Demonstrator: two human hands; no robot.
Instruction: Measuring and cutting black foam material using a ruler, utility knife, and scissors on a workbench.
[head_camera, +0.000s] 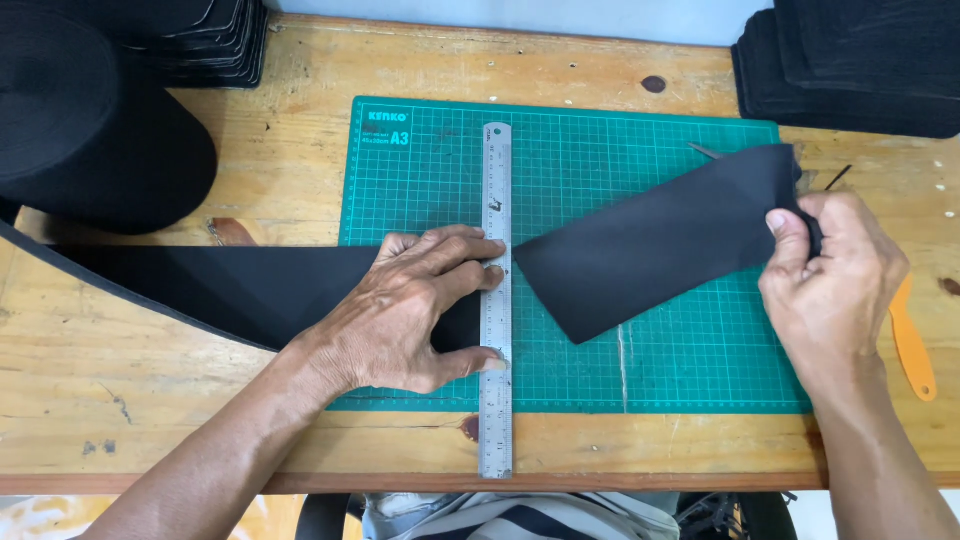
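Fingers of the left hand (405, 310) lie spread and flat, palm down, the fingertips and the thumb touching the left edge of a steel ruler (496, 300) and pressing a long black strip (220, 285) onto the green cutting mat (600, 140). The hand grips nothing; it bears down from above, with the forearm running back to the lower left across the edge of the wooden table (300, 150).

The right hand (830, 285) is closed in a pinch, thumb on top and fingers curled beneath, on the right end of a cut black piece (660, 240). This piece lies tilted across the mat, its lower left corner just right of the ruler and its held end raised toward the upper right. The right forearm enters from the lower right.

The ruler lies straight from the mat's top edge down past its bottom edge, between the strip and the cut piece. An orange-handled tool (912, 345) lies on the table just right of the right hand. Stacks of black pieces (860, 65) sit at the far right corner, more at the far left (200, 45), beside a large black roll (90, 130).
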